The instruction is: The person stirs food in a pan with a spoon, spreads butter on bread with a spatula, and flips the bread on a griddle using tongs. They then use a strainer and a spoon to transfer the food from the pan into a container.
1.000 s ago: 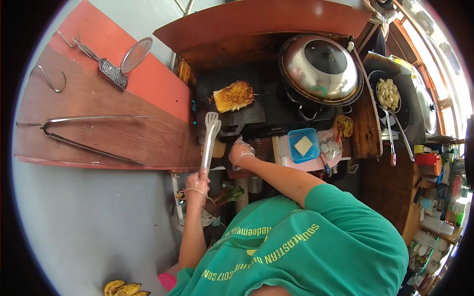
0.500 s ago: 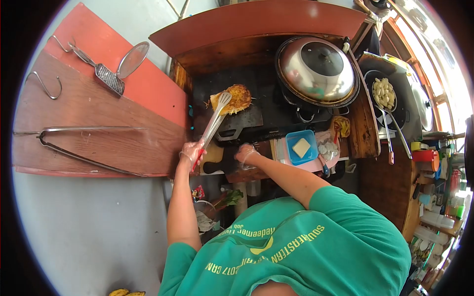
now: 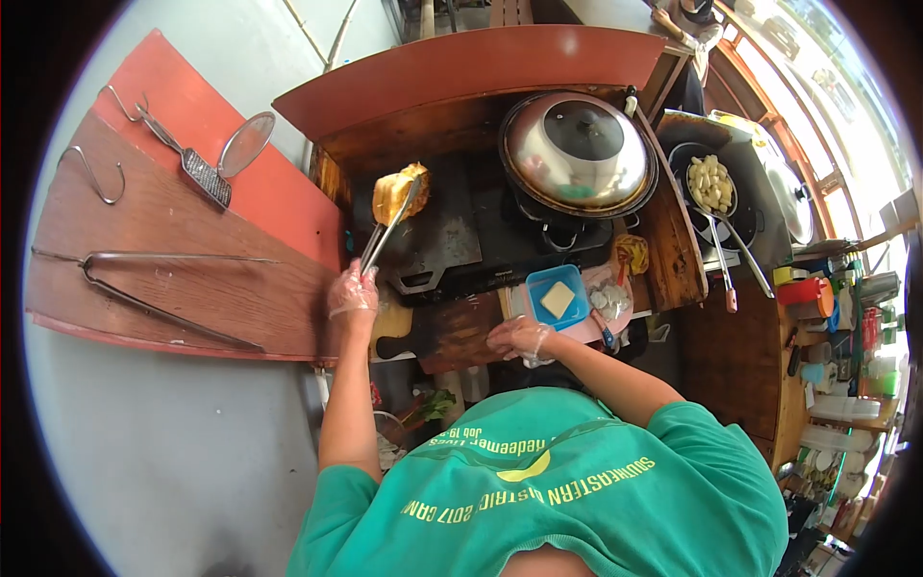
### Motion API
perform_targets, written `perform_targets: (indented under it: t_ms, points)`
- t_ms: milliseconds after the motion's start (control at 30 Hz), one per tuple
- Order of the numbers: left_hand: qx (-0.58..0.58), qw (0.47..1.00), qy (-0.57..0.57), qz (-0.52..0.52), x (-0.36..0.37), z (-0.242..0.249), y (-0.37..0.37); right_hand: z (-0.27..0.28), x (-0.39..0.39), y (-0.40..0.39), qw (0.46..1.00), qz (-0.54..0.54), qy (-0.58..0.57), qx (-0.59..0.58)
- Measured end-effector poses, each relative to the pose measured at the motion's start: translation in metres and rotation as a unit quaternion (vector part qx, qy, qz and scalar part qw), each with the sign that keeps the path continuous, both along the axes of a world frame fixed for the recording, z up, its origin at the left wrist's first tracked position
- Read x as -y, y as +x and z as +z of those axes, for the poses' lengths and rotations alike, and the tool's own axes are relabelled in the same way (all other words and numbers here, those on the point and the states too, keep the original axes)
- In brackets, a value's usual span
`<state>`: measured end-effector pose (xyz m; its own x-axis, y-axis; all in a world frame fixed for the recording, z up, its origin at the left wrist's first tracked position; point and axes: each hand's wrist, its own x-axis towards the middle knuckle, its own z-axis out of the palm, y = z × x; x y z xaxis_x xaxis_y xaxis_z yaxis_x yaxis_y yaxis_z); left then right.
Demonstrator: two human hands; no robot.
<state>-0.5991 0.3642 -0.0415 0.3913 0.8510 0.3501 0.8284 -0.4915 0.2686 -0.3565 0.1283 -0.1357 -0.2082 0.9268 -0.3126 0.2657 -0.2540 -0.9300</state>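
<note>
My left hand (image 3: 353, 291), in a clear plastic glove, is wrapped round the handle end of metal tongs (image 3: 389, 229). The tongs grip a browned, folded piece of food (image 3: 396, 195) at the left part of the black griddle (image 3: 452, 231). My right hand (image 3: 520, 338), also gloved, is over the dark wooden board (image 3: 461, 332), left of and below a blue container (image 3: 558, 297) with a pale yellow block (image 3: 557, 300). What its fingers hold, if anything, is too small to tell.
A large lidded pan (image 3: 579, 154) stands at the griddle's right. Farther right, a strainer (image 3: 711, 185) of pale pieces rests over a dark pot. A grater (image 3: 207, 178) and long tongs (image 3: 173, 257) hang on the left panel. A person (image 3: 687, 43) is at the back right.
The food has been lifted in the tongs and moved left, its paler side now showing. My right hand has drawn back toward my body. The whole view has shifted slightly.
</note>
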Motion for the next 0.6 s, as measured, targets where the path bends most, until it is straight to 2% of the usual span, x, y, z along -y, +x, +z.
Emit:
perform_targets:
  t_ms: [33,100,133,200,267,333,367,533,600]
  points:
    - [-0.046,0.998,0.05,0.004,-0.002,0.002,-0.002,0.014,0.006,0.002,0.952,-0.137,-0.22,-0.16]
    - [-0.126,0.978,0.166,0.015,0.002,0.002,-0.002,0.029,0.02,0.01,0.951,-0.151,-0.214,-0.164]
    - [-0.123,0.979,0.164,0.018,0.002,0.001,-0.004,0.033,0.027,0.016,0.949,-0.165,-0.208,-0.172]
    - [-0.162,0.955,0.249,-0.016,-0.004,-0.002,-0.011,0.032,0.039,0.024,0.943,-0.164,-0.209,-0.199]
    - [-0.189,0.95,0.247,-0.002,-0.005,-0.007,-0.019,0.025,0.049,0.027,0.937,-0.191,-0.208,-0.203]
    - [-0.193,0.934,0.299,-0.04,0.004,0.006,-0.026,0.035,0.055,0.029,0.937,-0.19,-0.215,-0.197]
    - [-0.227,0.942,0.246,-0.008,0.011,0.011,-0.031,0.038,0.058,0.029,0.935,-0.198,-0.22,-0.197]
    - [-0.263,0.947,0.172,0.07,0.058,0.042,-0.05,0.041,0.064,0.032,0.928,-0.184,-0.251,-0.204]
    - [-0.261,0.949,0.11,0.135,0.088,0.052,-0.056,0.04,0.067,0.033,0.922,-0.187,-0.264,-0.211]
